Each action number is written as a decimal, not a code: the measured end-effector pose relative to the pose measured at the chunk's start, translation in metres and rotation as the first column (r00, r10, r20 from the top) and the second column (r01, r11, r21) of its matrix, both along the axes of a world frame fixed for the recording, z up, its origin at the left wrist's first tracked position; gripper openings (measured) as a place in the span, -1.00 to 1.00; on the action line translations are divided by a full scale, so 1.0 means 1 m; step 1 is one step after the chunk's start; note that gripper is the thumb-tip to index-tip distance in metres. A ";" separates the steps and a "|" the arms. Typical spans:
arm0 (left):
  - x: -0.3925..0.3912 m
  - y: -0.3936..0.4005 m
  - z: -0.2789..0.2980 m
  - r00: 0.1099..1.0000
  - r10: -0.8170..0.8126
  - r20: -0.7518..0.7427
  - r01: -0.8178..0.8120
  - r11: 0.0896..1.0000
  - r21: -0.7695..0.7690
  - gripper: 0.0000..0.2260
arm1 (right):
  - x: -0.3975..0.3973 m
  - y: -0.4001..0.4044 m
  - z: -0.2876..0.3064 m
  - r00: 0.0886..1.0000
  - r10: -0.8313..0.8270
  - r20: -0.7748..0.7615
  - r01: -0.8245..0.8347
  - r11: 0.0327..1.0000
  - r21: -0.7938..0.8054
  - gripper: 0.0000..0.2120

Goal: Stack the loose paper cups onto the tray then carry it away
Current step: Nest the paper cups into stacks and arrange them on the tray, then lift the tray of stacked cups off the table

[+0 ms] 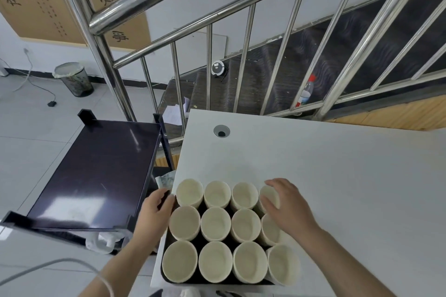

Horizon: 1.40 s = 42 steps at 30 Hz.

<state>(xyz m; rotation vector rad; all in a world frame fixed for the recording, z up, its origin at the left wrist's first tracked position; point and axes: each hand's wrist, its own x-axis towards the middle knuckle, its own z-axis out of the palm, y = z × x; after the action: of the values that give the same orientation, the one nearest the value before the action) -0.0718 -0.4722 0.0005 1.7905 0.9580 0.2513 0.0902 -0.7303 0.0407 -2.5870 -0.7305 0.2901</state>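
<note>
Several cream paper cups (215, 224) stand upright in three rows on a dark tray (164, 279) at the near left corner of the white table (325, 166). My left hand (155, 212) is at the tray's far left edge, fingers curled around its rim beside the cups. My right hand (288, 202) lies over the far right cup (269, 196), its fingers spread and bent on the cup's rim and side. The tray's right side is hidden under the cups and my forearm.
A black cart (96, 173) with a glossy top stands left of the table. A steel stair railing (173, 9) runs behind the table. A cable hole (221, 131) is in the tabletop. A waste bin (73, 78) sits on the floor at far left.
</note>
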 end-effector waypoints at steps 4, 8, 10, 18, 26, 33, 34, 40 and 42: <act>-0.022 0.003 -0.020 0.988 0.100 -0.117 -0.108 0.992 -0.068 -0.68 | 0.004 -0.050 -0.026 0.963 -0.226 -0.146 0.237 0.969 0.064 -0.67; -0.028 0.009 -0.037 0.967 0.063 -0.248 -0.095 0.988 -0.119 -0.66 | 0.005 -0.071 -0.061 0.850 -0.393 -0.350 0.421 0.907 0.003 -0.71; -0.030 0.009 -0.047 0.951 0.024 -0.309 -0.065 0.990 -0.123 -0.66 | 0.004 -0.076 -0.078 0.780 -0.433 -0.452 0.462 0.885 -0.051 -0.71; -0.039 0.006 -0.075 0.906 -0.087 -0.415 0.054 0.994 -0.091 -0.82 | -0.014 -0.073 -0.105 0.698 -0.362 -0.618 0.429 0.902 -0.044 -0.81; -0.040 0.006 -0.086 0.868 -0.155 -0.471 0.189 0.982 0.024 -0.89 | -0.021 -0.073 -0.111 0.699 -0.289 -0.654 0.465 0.878 0.110 -0.77; -0.037 0.012 -0.091 0.855 -0.165 -0.492 0.219 0.974 0.053 -0.96 | -0.019 -0.072 -0.119 0.684 -0.282 -0.673 0.481 0.868 0.125 -0.69; -0.037 0.012 -0.092 0.858 -0.170 -0.485 0.221 0.974 0.051 -0.96 | -0.018 -0.072 -0.120 0.682 -0.281 -0.675 0.483 0.867 0.126 -0.67; -0.038 0.009 -0.093 0.890 -0.170 -0.422 0.196 0.980 0.019 -0.91 | -0.017 -0.070 -0.116 0.696 -0.270 -0.666 0.486 0.859 0.159 -0.81; -0.038 0.008 -0.092 0.897 -0.154 -0.415 0.175 0.984 0.012 -0.90 | -0.014 -0.071 -0.117 0.714 -0.257 -0.651 0.467 0.868 0.169 -0.74</act>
<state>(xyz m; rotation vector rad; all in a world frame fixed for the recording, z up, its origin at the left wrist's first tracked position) -0.1096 -0.4644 -0.0919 2.0016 1.0891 -0.2258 0.0758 -0.8016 -0.0760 -2.0582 -0.0052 0.7645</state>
